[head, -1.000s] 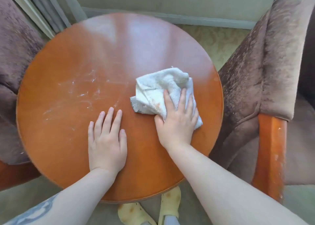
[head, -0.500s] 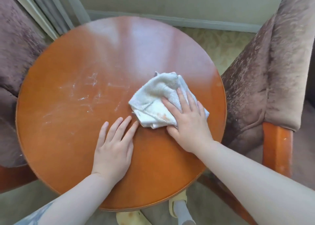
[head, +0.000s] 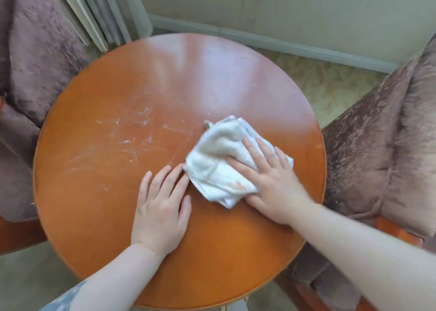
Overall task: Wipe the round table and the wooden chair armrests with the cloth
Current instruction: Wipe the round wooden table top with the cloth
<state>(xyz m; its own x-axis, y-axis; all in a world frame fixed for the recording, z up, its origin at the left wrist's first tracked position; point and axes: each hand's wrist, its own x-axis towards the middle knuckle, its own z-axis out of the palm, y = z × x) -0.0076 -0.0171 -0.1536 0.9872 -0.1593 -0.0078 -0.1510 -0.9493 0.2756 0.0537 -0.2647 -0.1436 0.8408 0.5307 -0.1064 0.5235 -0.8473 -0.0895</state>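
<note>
Cloth under the right hand on the round table.

The right hand (head: pixel 271 181) lies flat, fingers spread, pressing the crumpled white cloth (head: pixel 224 162) onto the table (head: pixel 118 216), right of centre. The left hand (head: pixel 160 207) rests palm down beside it, fingers loosely together, fingertips touching the cloth's edge. White smears (head: pixel 127 136) mark the left half. Plush chairs (head: pixel 382 150) flank the table; a wooden armrest (head: pixel 398 234) shows behind the right forearm.

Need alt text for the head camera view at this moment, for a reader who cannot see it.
Seen from above, a person's right hand presses a crumpled white cloth flat on a round wooden table, while the left hand rests palm-down beside it. Whitish smears mark the tabletop left of the cloth; brown upholstered chairs flank the table.
</note>
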